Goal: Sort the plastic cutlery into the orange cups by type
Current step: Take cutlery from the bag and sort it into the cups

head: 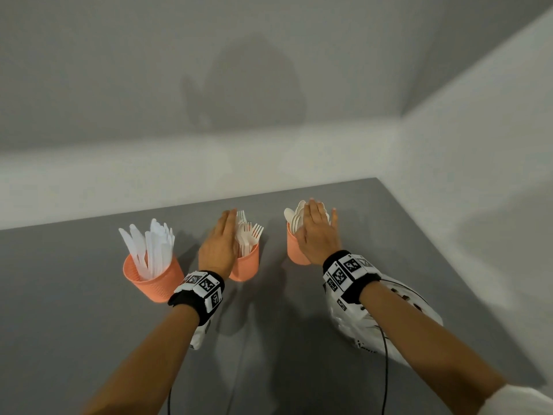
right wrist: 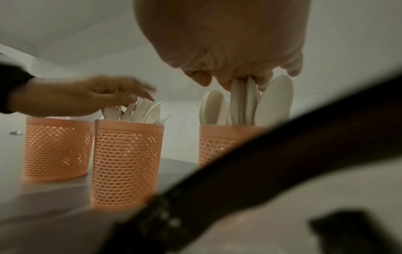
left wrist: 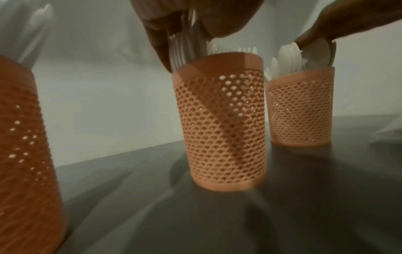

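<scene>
Three orange perforated cups stand in a row on the grey table [head: 74, 324]. The left cup [head: 155, 283] holds white knives [head: 152, 247], the middle cup [head: 248, 265] white forks [head: 251, 233], the right cup [head: 294, 251] white spoons [head: 293, 218]. My left hand [head: 227, 220] hovers over the fork cup [left wrist: 222, 123], fingers fairly straight and touching the fork tops [right wrist: 141, 110]. Flat over the spoon cup [right wrist: 217, 142], my right hand [head: 317, 217] rests with straight fingers on the spoon tips [right wrist: 243, 103]. Neither hand holds anything.
A crumpled white plastic bag [head: 359, 324] lies under my right forearm. White walls close the table at the back and on the right. Black cables [head: 386, 369] trail from both wristbands, and a dark strap [right wrist: 261, 171] blocks much of the right wrist view.
</scene>
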{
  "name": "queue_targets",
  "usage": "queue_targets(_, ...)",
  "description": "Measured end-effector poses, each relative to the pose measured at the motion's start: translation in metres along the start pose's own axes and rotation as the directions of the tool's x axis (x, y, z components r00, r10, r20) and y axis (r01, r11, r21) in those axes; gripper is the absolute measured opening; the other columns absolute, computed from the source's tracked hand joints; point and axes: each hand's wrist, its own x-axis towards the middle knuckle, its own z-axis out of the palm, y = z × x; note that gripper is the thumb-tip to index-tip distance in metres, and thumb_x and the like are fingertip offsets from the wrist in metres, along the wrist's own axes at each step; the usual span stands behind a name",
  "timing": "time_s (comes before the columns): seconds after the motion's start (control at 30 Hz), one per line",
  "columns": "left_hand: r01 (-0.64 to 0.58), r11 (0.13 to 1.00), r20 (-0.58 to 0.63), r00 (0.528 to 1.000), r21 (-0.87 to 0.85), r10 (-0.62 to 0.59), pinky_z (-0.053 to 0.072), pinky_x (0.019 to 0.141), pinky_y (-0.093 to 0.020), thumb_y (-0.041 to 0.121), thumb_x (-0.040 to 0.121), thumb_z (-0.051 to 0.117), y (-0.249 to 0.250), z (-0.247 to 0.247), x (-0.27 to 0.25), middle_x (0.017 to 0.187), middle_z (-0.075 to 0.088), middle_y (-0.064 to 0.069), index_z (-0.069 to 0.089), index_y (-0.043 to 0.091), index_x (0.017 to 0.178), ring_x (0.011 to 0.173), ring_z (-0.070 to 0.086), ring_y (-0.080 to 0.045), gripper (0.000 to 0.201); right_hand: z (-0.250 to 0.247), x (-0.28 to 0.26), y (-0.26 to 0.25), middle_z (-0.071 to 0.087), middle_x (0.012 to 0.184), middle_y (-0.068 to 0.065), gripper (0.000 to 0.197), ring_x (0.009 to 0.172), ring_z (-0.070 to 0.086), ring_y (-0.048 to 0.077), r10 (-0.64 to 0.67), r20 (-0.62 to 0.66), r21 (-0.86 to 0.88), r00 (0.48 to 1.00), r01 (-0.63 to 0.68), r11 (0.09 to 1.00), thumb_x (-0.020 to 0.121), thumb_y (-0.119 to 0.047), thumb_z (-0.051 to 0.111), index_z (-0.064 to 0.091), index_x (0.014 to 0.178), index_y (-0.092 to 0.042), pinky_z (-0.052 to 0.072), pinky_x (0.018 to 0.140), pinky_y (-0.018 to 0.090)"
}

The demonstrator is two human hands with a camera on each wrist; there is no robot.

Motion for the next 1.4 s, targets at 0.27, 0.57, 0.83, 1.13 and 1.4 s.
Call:
queue_targets(0.27,-0.046,0.990,-0.028,0.998,0.136,0.050,0.002,0.117,-0.046,0.064,0.077,0.000,0.009,0.000,0.002,0.158,0.010,-0.011,0.008,0.014,0.149,0.147,0.006,-0.026,0.088,-0.024,-0.002,0.000,0.005,0.159,0.007,0.063,0.147,0.001,0.023,0.005,0.015,0.266,1.000,-0.009,0.964,0.097,-0.048,0.025,0.009,0.150,-0.018,-0.005,0.115,0.051)
queue_targets(0.57,-0.365,0.800,-0.160,0.930,-0.476,0.330,0.044,0.086,-0.025,0.025,0.089,0.044,0.110,-0.005,-0.026,0.111,0.060,-0.003,0.051,0.011,0.123,0.099,0.056,-0.016,0.038,-0.085,-0.068,0.055,0.068,0.067,0.006,0.019,0.047,0.060,0.000,-0.021,0.362,0.542,0.932,-0.192,0.818,0.091,-0.008,0.052,0.066,0.090,0.006,0.050,0.054,0.015)
queue_targets(0.83,-0.339,0.803,0.128,0.884,-0.490,0.451,0.038,0.089,-0.029,0.029,0.083,0.058,0.139,0.068,-0.062,0.104,0.054,-0.007,0.071,0.011,0.084,0.101,0.050,-0.015,0.022,-0.043,-0.111,0.095,0.048,0.139,0.008,0.057,0.126,0.046,0.025,0.218,0.664,-0.117,0.715,-0.189,0.975,0.087,-0.024,0.058,0.040,0.140,-0.013,0.038,0.102,0.034)
queue_targets(1.13,0.009,0.943,0.591,0.782,-0.332,0.200,0.029,0.110,-0.029,0.027,0.095,0.049,0.139,0.094,-0.068,0.144,0.041,-0.011,0.044,0.012,0.136,0.133,0.039,-0.025,0.044,-0.003,-0.102,0.109,0.031,0.152,0.001,0.085,0.139,0.031,0.022,0.267,0.614,-0.056,0.743,-0.297,0.953,0.075,-0.029,0.066,0.021,0.147,-0.033,0.031,0.112,0.037)
queue_targets(1.4,0.202,0.889,0.587,0.805,-0.412,0.089,0.042,0.103,-0.044,0.010,0.090,0.054,0.141,0.092,-0.059,0.137,0.048,-0.017,0.043,0.005,0.135,0.123,0.049,-0.031,0.047,0.010,-0.094,0.111,0.043,0.142,-0.005,0.079,0.131,0.043,0.021,0.253,0.619,0.046,0.744,-0.355,0.934,0.070,-0.030,0.068,0.031,0.138,-0.040,0.039,0.105,0.036)
